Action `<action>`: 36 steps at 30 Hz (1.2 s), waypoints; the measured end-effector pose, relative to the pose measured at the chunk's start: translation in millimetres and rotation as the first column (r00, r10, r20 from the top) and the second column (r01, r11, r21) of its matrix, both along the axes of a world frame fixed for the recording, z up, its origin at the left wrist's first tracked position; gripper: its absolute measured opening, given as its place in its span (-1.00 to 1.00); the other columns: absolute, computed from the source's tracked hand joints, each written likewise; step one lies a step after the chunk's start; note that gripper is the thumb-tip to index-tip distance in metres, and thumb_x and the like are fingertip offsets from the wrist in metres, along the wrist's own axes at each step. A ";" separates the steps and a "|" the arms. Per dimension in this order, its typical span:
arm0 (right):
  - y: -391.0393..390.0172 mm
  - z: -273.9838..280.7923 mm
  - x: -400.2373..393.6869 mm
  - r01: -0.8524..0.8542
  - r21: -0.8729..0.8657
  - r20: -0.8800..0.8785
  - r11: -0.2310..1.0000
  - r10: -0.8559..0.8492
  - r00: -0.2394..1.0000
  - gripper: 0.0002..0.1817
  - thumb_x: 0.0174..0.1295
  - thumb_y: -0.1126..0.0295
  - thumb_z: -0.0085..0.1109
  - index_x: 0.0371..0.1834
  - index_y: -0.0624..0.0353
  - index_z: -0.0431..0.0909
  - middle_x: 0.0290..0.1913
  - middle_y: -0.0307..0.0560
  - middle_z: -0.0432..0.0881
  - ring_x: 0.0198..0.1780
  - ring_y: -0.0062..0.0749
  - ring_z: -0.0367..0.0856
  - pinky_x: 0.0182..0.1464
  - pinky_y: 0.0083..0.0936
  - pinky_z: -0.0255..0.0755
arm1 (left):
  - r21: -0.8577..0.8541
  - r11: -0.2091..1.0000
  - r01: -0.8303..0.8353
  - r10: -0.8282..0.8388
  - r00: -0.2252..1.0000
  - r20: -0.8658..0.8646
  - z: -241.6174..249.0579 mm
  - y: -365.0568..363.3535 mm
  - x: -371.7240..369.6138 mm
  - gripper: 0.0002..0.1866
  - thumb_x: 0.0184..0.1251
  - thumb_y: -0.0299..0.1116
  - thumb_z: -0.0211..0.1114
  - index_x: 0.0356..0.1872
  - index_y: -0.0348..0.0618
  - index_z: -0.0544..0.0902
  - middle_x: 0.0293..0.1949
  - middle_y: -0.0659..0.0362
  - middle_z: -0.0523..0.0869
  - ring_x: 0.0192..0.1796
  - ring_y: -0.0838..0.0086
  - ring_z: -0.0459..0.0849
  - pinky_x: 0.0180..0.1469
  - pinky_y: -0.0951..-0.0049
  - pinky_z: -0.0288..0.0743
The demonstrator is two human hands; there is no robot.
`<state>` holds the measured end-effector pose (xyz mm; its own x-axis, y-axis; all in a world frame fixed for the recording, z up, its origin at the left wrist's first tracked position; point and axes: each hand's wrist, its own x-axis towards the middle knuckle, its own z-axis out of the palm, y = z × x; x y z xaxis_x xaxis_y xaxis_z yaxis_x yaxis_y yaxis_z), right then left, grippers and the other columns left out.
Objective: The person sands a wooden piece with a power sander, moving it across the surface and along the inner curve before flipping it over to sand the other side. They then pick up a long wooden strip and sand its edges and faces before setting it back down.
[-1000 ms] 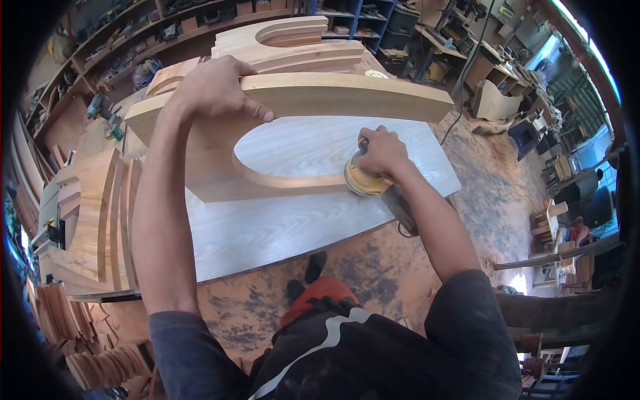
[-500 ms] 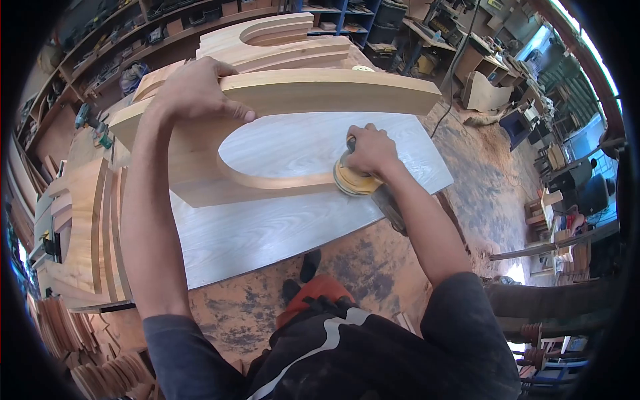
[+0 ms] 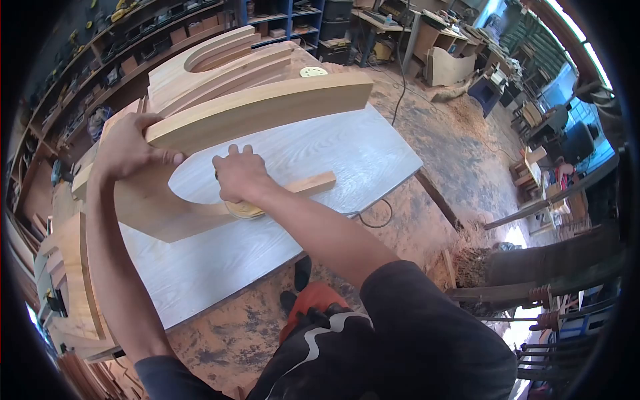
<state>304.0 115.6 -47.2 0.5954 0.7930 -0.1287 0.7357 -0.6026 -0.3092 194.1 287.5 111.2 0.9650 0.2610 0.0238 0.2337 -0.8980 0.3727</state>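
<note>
Left hand (image 3: 137,145): clasping wooden piece (image 3: 157,203) between thumb and fingers
Right hand (image 3: 240,175): curled over sander (image 3: 243,210), disc beneath fingers

Your light is daylight from the right, where the far opening (image 3: 605,148) glares bluish white, and it lays a pale sheen over the table (image 3: 373,150) while the board (image 3: 267,112) shows a bright top edge above a shaded face. To your left the far shelves (image 3: 123,70) sit dim, and your shirt (image 3: 420,333) sinks almost to black with little detail. The lens bows straight lines, your corners fall to black, and small clutter near the borders turns soft.
</note>
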 end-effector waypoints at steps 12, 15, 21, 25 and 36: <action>-99.3 -4.3 90.0 0.277 -0.068 0.085 0.959 -0.271 0.959 -0.41 0.21 0.28 0.41 0.37 -0.08 0.64 0.41 0.15 0.57 0.44 0.25 0.57 0.38 0.02 0.61 | -0.071 0.997 -0.031 0.028 0.999 -0.044 -2.5 5.9 2.0 -0.16 -0.24 0.10 0.91 0.08 -0.23 0.87 -0.17 0.09 0.93 -0.11 0.34 0.89 0.07 0.29 0.68; -129.8 -7.1 112.4 0.314 -0.078 0.114 0.946 -0.305 0.946 -0.40 0.20 0.24 0.42 0.37 -0.10 0.64 0.39 0.15 0.58 0.41 0.24 0.60 0.38 0.01 0.61 | -0.052 0.997 -0.053 0.050 0.997 -0.054 -1.5 2.9 2.0 -0.15 -0.26 0.12 0.90 0.09 -0.23 0.88 -0.17 0.06 0.93 -0.09 0.31 0.89 0.07 0.27 0.68; -136.4 0.8 108.0 0.342 -0.139 0.093 0.929 -0.332 0.939 -0.39 0.23 0.23 0.42 0.41 -0.09 0.63 0.44 0.13 0.54 0.45 0.20 0.57 0.40 -0.02 0.59 | 0.012 0.999 -0.043 0.044 0.998 -0.046 -4.0 4.4 3.1 -0.08 -0.32 0.17 0.88 0.13 -0.20 0.87 -0.15 0.04 0.93 -0.08 0.25 0.90 0.08 0.24 0.68; -112.9 -5.5 90.5 0.276 -0.090 0.112 0.957 -0.265 0.958 -0.35 0.18 0.21 0.41 0.43 -0.13 0.63 0.41 0.11 0.57 0.38 0.19 0.61 0.39 -0.01 0.62 | 0.000 0.999 -0.052 0.052 0.998 -0.034 -2.1 -1.6 0.1 -0.08 -0.32 0.15 0.89 0.16 -0.18 0.87 -0.12 0.03 0.94 -0.06 0.23 0.90 0.10 0.23 0.69; -23.1 -5.2 29.1 0.062 -0.003 0.051 0.998 -0.062 0.997 -0.45 0.23 0.28 0.43 0.34 -0.01 0.67 0.42 0.13 0.56 0.41 0.17 0.58 0.28 -0.01 0.71 | -0.023 0.996 -0.086 0.084 0.994 -0.069 6.3 -9.9 -1.7 -0.04 -0.35 0.09 0.91 0.20 -0.20 0.86 -0.08 0.01 0.95 -0.02 0.22 0.91 0.14 0.25 0.70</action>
<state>333.1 92.5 -52.4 0.6495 0.7536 -0.1011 0.7113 -0.6492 -0.2694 192.4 277.6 117.5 0.9385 0.3417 -0.0490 0.3343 -0.8640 0.3765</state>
